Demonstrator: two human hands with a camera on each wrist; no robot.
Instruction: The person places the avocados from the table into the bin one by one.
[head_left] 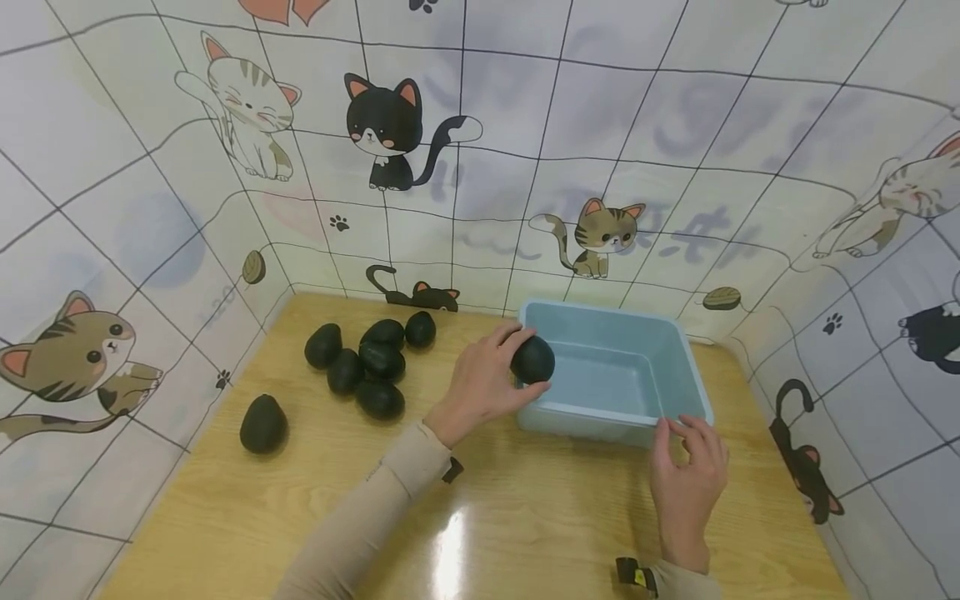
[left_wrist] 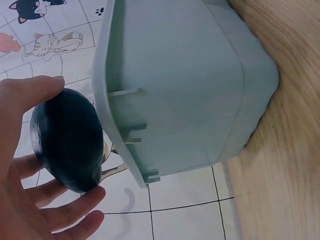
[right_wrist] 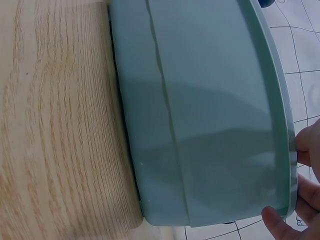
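Observation:
My left hand [head_left: 483,379] holds a dark avocado [head_left: 533,360] between thumb and fingers at the left rim of a light blue plastic bin [head_left: 615,421]. In the left wrist view the avocado [left_wrist: 67,140] is just outside the bin's rim, with the fingers curled beneath it and the thumb on top. At the near right corner, my right hand [head_left: 688,471] pinches the rim of the bin. The right wrist view has the fingertips [right_wrist: 275,220] on that rim. Inside the bin, the visible floor is bare.
Several dark avocados [head_left: 381,360] are grouped on the wooden table [head_left: 525,508] left of the bin. Another avocado [head_left: 263,424] lies apart, nearer the left table edge. Walls with a cat-patterned covering [head_left: 487,167] stand behind and on both sides.

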